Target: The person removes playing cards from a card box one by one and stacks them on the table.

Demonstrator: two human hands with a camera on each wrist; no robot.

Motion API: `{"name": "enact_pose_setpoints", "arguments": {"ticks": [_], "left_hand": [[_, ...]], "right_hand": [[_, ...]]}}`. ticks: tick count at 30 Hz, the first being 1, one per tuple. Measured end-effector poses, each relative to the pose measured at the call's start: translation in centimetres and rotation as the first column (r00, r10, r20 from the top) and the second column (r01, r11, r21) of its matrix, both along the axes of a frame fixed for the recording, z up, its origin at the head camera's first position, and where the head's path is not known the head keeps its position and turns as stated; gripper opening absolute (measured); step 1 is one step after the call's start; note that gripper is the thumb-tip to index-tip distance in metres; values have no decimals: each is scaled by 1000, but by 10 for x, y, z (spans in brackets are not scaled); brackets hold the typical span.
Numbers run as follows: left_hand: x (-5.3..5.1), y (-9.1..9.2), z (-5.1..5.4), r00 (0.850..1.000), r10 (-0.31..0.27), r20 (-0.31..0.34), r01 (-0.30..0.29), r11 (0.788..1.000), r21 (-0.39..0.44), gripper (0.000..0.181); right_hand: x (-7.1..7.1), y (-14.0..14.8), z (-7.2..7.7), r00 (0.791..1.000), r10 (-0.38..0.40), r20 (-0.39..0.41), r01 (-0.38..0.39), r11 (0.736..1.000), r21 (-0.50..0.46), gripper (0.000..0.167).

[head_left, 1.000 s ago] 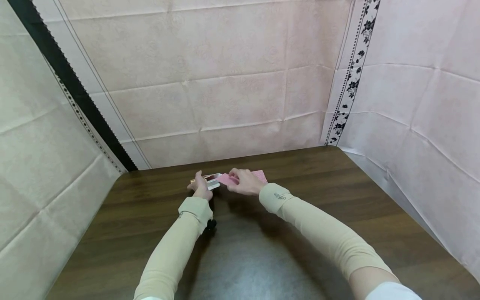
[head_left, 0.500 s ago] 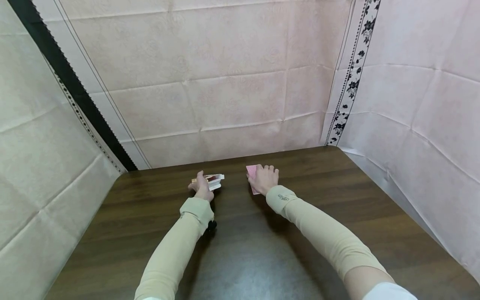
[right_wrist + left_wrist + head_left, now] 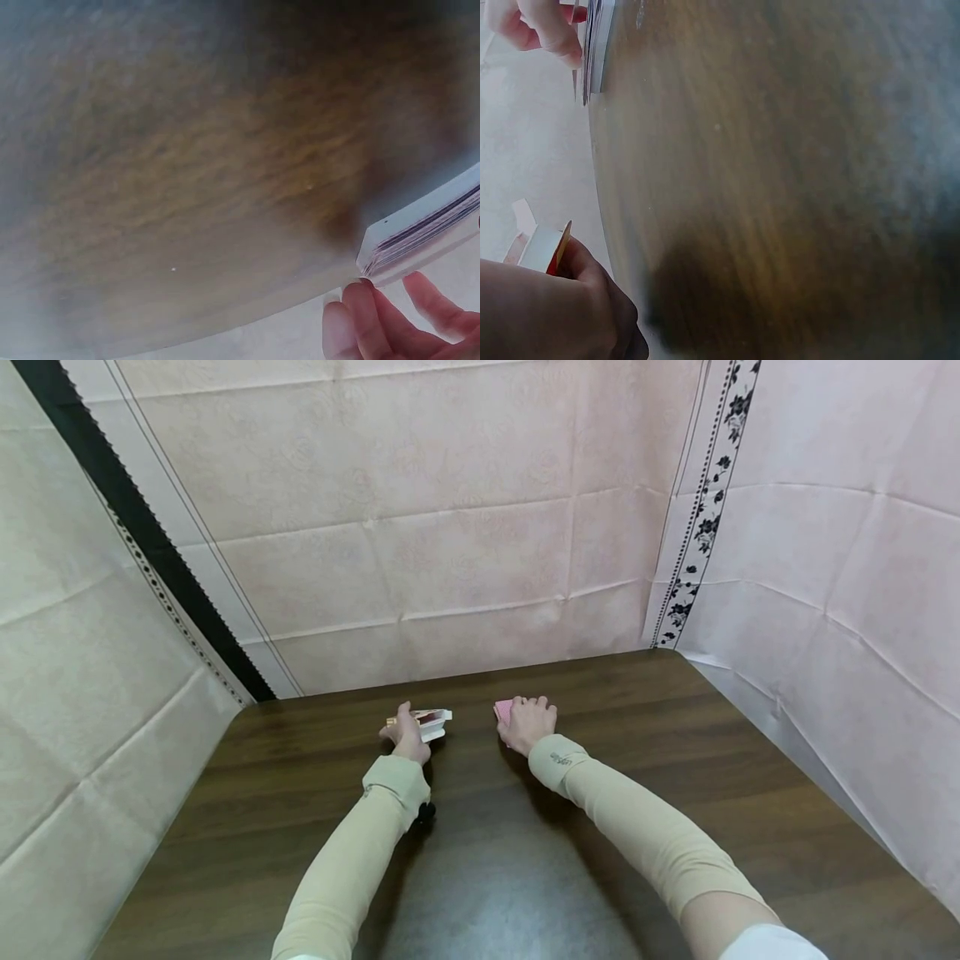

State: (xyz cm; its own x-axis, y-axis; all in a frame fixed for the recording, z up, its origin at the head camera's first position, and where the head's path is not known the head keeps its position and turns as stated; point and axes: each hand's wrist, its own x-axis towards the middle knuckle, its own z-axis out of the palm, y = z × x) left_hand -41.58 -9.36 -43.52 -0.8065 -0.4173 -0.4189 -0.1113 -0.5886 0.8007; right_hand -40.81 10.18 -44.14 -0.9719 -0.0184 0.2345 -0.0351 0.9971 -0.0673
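My left hand [image 3: 406, 732] grips an opened white card box [image 3: 433, 724] at the table's far side, its flap end facing right. Red and yellow show along one edge of the card box [image 3: 540, 249] in the left wrist view, where the left hand [image 3: 604, 300] partly hides it. A short way to the right, my right hand [image 3: 528, 724] holds a pink-backed deck of playing cards [image 3: 503, 710], mostly covered by the hand. The layered edges of the deck [image 3: 424, 225] show in the right wrist view, fingertips at its corner. Whether the deck touches the table is unclear.
Both hands work over a brown wood-grain table [image 3: 480, 827], near its far edge. Pale creased cloth [image 3: 450, 527] hangs behind and on both sides. A small black object [image 3: 426, 812] shows beside the left wrist.
The right hand has drawn the deck away from the card box to the right and turned it. Since half a second ago, less of the deck's pink back shows. The left hand has barely moved.
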Motion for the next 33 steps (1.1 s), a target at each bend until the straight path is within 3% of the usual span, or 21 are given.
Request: {"name": "enact_pose_setpoints", "arguments": {"ticks": [9, 12, 14, 17, 19, 22, 24, 29, 33], "left_hand": [[-2, 3, -2, 1000, -7, 1, 7, 1000, -13, 79], [-2, 4, -2, 1000, -6, 4, 6, 1000, -9, 79], [-2, 5, -1, 1000, -8, 3, 8, 1000, -5, 80], [0, 8, 1, 1000, -10, -8, 10, 1000, 10, 79], [1, 10, 1, 1000, -16, -17, 17, 1000, 22, 77], [3, 14, 0, 999, -40, -18, 41, 998, 37, 76], [4, 17, 0, 998, -62, -26, 63, 997, 54, 74], [2, 24, 3, 983, -157, -95, 167, 979, 113, 63], [0, 27, 6, 958, -251, -136, 267, 957, 112, 57]], "right_hand": [[-1, -2, -5, 999, -9, 38, 8, 1000, 3, 61], [-1, -3, -6, 1000, 6, 5, -6, 1000, -15, 61], [-1, -5, -5, 997, 62, -47, -64, 997, -41, 55], [2, -12, 1, 964, 226, -138, -240, 966, -96, 42], [5, -20, 5, 914, 363, -184, -386, 915, -114, 33], [10, -33, 12, 846, 503, -178, -526, 842, -123, 28], [13, -41, 14, 823, 550, -139, -565, 818, -111, 28], [15, -53, 19, 827, 562, 25, -560, 826, -59, 30], [12, -53, 24, 829, 555, 67, -553, 832, -44, 27]]}}
